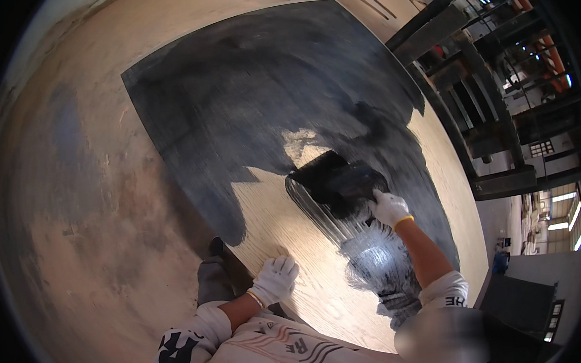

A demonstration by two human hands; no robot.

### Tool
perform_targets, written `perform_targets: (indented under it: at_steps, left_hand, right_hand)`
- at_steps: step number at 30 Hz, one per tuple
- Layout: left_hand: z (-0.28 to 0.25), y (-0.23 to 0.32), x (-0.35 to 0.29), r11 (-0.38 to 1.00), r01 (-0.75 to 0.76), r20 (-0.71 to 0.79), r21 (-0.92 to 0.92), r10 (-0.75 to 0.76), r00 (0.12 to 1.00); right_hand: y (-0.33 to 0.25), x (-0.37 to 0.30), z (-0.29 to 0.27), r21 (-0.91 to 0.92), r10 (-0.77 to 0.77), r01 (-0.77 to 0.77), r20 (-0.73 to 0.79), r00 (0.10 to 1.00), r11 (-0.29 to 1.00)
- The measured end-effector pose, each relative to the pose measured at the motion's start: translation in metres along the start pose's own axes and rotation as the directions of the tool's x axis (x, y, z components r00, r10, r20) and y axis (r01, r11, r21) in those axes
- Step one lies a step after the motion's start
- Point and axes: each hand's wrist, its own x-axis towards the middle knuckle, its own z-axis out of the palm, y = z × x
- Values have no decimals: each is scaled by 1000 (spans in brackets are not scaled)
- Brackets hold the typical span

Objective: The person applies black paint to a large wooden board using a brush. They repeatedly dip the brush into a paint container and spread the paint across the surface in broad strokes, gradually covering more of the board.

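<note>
A large wooden board (315, 260) lies before me, its far part coated black and its near part bare, pale grain. My right hand (390, 208), in a white glove with a yellow cuff, is closed on a black-stained pad (357, 181) against the board. The pad's exact kind is hard to make out, as it blends into the wet black smear. Streaky black marks run from there toward me. Over by the near left edge, my left hand (274, 280), also gloved, rests on bare wood with its fingers laid down and slightly bent, holding nothing.
Dusty brown floor (88, 240) spreads along the left. A dark metal rack (484, 90) stands close to the board's right side. Farther right there is a dark grey box-shaped thing (520, 297). Thin strips (366, 0) lie on the floor beyond the board.
</note>
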Motion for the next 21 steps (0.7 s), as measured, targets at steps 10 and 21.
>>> perform_targets:
  at_steps: [10,21]
  left_hand:
    - [1,-5,-4,1000,-6,29,-13,7,1000]
    - [-5,-4,2,999,-22,-43,-32,21,999]
  right_hand:
    - [-87,4,-17,-109,-242,246,46,969,963]
    - [-136,70,-61,-124,-284,278,-37,958,953]
